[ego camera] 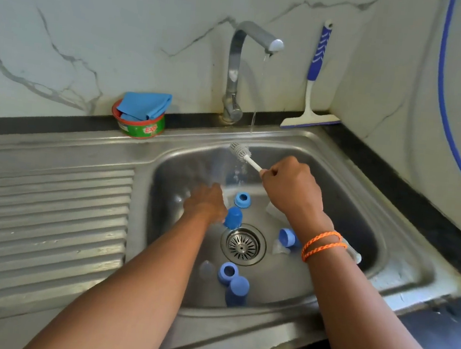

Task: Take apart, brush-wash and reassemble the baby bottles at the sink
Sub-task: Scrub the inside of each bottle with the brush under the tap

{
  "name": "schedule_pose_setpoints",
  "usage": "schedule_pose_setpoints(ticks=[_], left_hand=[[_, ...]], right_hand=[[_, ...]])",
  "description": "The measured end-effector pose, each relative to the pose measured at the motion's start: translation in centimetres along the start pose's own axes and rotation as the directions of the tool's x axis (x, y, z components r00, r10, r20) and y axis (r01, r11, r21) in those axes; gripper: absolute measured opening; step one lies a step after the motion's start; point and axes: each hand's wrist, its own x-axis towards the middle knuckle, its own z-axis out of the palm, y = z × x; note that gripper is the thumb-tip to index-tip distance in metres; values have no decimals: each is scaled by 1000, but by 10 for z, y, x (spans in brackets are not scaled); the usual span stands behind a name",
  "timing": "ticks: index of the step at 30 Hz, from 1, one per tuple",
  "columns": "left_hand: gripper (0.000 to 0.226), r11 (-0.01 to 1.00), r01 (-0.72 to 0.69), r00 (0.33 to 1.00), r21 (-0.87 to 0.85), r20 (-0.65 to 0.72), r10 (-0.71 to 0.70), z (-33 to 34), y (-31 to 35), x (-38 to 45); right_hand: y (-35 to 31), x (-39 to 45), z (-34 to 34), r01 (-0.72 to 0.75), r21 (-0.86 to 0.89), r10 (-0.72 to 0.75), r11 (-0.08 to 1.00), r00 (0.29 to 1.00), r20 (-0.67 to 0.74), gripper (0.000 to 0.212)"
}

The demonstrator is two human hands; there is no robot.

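My right hand (290,185) grips the white handle of a bottle brush (240,151), whose bristle head sits under the thin stream from the tap (256,39). My left hand (206,203) reaches down into the sink basin (361,216), fingers on a clear bottle that is mostly hidden and blurred. Loose blue parts lie on the basin floor: a ring (242,199), a cap (233,217) by my left hand, another cap (288,237), a ring (227,272) and a cap (237,290) near the front. A clear nipple (207,270) lies at the front left.
The drain strainer (242,244) is in the middle of the basin. A ribbed draining board (46,212) lies to the left. A red-and-green soap tub (137,124) with a blue cloth stands on the back rim. A blue-handled squeegee (312,97) leans in the corner.
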Motion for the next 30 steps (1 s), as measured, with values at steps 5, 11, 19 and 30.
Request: schedule_pose_setpoints(ticks=[5, 11, 19, 30], left_hand=[[59, 998, -3, 996, 57, -89, 8, -1, 0, -1], [48, 998, 30, 991, 55, -128, -23, -14, 3, -10], [62, 994, 50, 999, 98, -13, -49, -22, 3, -22], [31, 258, -17, 995, -966, -43, -92, -78, 35, -46]], right_hand=[[0, 0, -3, 38, -89, -40, 995, 999, -15, 33], [2, -5, -8, 39, -94, -41, 995, 999, -13, 32], [1, -8, -10, 29, -78, -30, 997, 1000, -9, 30], [9, -5, -20, 13, -59, -16, 998, 998, -66, 32]])
